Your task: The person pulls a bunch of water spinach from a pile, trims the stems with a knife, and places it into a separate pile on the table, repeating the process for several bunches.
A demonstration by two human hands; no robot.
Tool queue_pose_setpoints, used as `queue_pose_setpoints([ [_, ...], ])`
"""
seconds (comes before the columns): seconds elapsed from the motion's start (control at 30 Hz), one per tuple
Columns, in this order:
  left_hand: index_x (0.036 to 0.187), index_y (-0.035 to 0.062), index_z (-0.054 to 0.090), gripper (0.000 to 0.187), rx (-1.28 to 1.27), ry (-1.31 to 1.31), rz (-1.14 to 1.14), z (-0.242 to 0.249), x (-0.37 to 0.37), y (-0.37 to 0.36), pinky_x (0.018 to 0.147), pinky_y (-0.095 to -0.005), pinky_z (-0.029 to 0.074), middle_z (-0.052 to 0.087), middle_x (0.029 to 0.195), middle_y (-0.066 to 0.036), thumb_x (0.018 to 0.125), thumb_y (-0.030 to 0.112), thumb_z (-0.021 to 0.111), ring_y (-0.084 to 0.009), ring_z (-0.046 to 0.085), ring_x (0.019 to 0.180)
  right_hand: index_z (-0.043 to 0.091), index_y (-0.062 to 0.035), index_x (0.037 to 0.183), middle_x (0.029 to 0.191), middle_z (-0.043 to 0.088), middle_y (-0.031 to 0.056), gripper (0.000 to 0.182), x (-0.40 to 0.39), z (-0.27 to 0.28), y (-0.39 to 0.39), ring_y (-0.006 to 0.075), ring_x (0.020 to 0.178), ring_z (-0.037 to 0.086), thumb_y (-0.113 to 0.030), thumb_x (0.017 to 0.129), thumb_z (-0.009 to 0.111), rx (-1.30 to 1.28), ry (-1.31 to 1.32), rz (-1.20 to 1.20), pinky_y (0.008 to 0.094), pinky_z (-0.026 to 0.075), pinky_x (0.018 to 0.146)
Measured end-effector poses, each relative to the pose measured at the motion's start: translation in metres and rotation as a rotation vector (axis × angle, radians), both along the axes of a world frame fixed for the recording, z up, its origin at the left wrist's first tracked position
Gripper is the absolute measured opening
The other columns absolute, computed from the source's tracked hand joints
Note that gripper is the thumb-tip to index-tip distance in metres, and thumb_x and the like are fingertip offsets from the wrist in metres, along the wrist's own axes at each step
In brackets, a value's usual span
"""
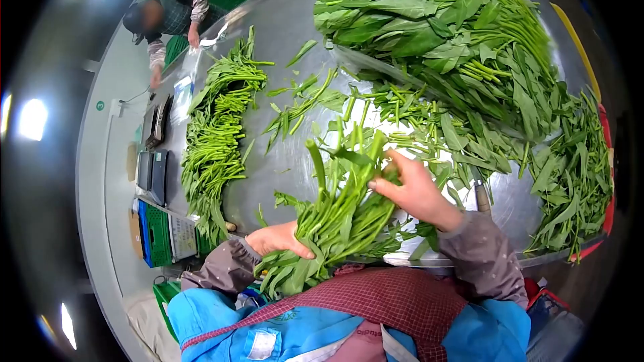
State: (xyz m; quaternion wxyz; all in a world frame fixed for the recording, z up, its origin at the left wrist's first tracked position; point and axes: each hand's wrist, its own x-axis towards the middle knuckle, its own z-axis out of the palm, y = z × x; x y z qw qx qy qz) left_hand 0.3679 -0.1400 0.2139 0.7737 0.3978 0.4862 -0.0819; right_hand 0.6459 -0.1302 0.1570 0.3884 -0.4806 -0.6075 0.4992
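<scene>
A loose bunch of water spinach [345, 218], cut stem ends pointing away from me, is in front of my apron. My left hand [280, 240] is wrapped round its lower leafy part, thumb across the stems. On the bunch's right side, my right hand [417, 191] has thumb and fingers closed on stems or leaves near the upper end; exactly which ones I cannot make out. Scattered trimmings [396, 110] lie on the metal table [278, 154] beyond the bunch. A wooden-handled tool [481, 196], its blade hidden, lies right of my right hand.
A large leafy heap [429, 17] fills the far right, with loose leaves [573, 174] along the right edge. A row of stacked bunches [218, 141] lines the left side. Black scales [155, 121] and a green crate [158, 236] sit beyond it. Another person [171, 17] works at far left.
</scene>
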Motion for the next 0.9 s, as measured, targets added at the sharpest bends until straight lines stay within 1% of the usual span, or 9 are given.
queue_pose_setpoints([
  [0.13,0.133,0.0048,0.025,0.083,-0.122,-0.020,-0.096,-0.009,-0.007,-0.014,0.097,-0.0298,0.029,0.040,0.127,-0.007,0.065,0.006,0.073,-0.0164,0.036,0.115,0.050,-0.0045,0.107,0.067,0.052,0.0024,0.032,0.046,-0.002,0.026,0.0075,0.052,0.046,-0.023,0.081,0.055,-0.410,0.482,-0.451,0.0205,0.039,0.047],
  [0.23,0.132,0.0037,0.027,0.078,-0.228,-0.029,-0.021,-0.016,-0.011,-0.023,0.093,-0.0286,0.034,0.044,0.122,-0.008,0.067,0.006,0.070,-0.0154,0.043,0.109,0.051,-0.0066,0.105,0.063,0.046,-0.0033,0.029,0.066,0.022,0.020,0.0037,0.052,0.044,-0.019,0.080,0.056,-0.293,0.695,-0.483,0.0163,0.033,0.043],
  [0.4,0.131,0.0031,0.028,0.074,-0.269,-0.043,-0.092,-0.015,0.005,-0.013,0.091,-0.0282,0.036,0.046,0.120,-0.009,0.069,0.007,0.068,-0.0158,0.045,0.107,0.044,-0.0017,0.117,0.071,0.054,0.0046,0.054,0.019,0.056,0.017,0.0119,0.072,0.055,-0.027,0.073,0.065,-0.144,0.193,0.180,0.0266,0.044,0.068],
  [0.47,0.127,0.0028,0.035,0.073,-0.291,-0.072,-0.093,-0.019,0.005,-0.013,0.095,-0.0300,0.032,0.047,0.120,-0.008,0.065,0.008,0.073,-0.0167,0.043,0.110,0.052,-0.0027,0.103,0.069,0.052,0.0023,0.040,0.007,0.037,0.030,0.0093,0.061,0.052,-0.029,0.075,0.062,0.106,0.182,0.308,0.0223,0.043,0.055],
  [0.53,0.129,0.0031,0.033,0.075,-0.329,-0.067,-0.083,-0.020,0.001,-0.014,0.096,-0.0302,0.032,0.046,0.121,-0.008,0.065,0.008,0.073,-0.0167,0.042,0.111,0.055,-0.0064,0.086,0.066,0.051,-0.0010,0.021,0.028,0.049,0.032,0.0047,0.049,0.044,-0.026,0.078,0.057,-0.366,0.540,-0.117,0.0184,0.034,0.042],
  [0.6,0.130,0.0035,0.031,0.076,-0.274,-0.094,-0.027,-0.021,-0.004,-0.019,0.096,-0.0306,0.032,0.046,0.122,-0.009,0.066,0.008,0.072,-0.0175,0.043,0.111,0.053,-0.0113,0.078,0.061,0.049,-0.0038,0.013,0.059,0.044,0.035,0.0012,0.044,0.037,-0.024,0.081,0.052,-0.206,0.905,-0.296,0.0167,0.027,0.037],
  [0.67,0.130,0.0037,0.031,0.076,-0.278,-0.090,-0.012,-0.020,-0.005,-0.018,0.096,-0.0308,0.032,0.046,0.122,-0.009,0.066,0.008,0.072,-0.0180,0.044,0.111,0.054,-0.0101,0.080,0.061,0.050,-0.0024,0.009,0.053,0.047,0.013,0.0038,0.048,0.044,-0.019,0.081,0.054,-0.150,0.559,-0.183,0.0163,0.033,0.041],
  [0.8,0.130,0.0040,0.031,0.077,-0.313,-0.124,-0.002,-0.026,-0.001,-0.015,0.095,-0.0314,0.034,0.044,0.124,-0.010,0.065,0.007,0.072,-0.0188,0.045,0.110,0.054,-0.0059,0.083,0.078,0.058,0.0029,0.011,0.007,0.034,-0.023,0.0110,0.073,0.058,-0.008,0.074,0.061,0.473,-0.124,0.181,0.0253,0.047,0.055],
  [0.9,0.133,0.0039,0.025,0.083,-0.394,-0.165,-0.023,-0.027,0.000,-0.015,0.097,-0.0315,0.031,0.040,0.128,-0.010,0.066,0.012,0.073,-0.0187,0.040,0.115,0.055,-0.0084,0.085,0.099,0.055,0.0076,0.012,-0.009,0.012,-0.028,0.0099,0.079,0.057,-0.006,0.075,0.060,0.591,-0.192,0.207,0.0263,0.050,0.056],
])
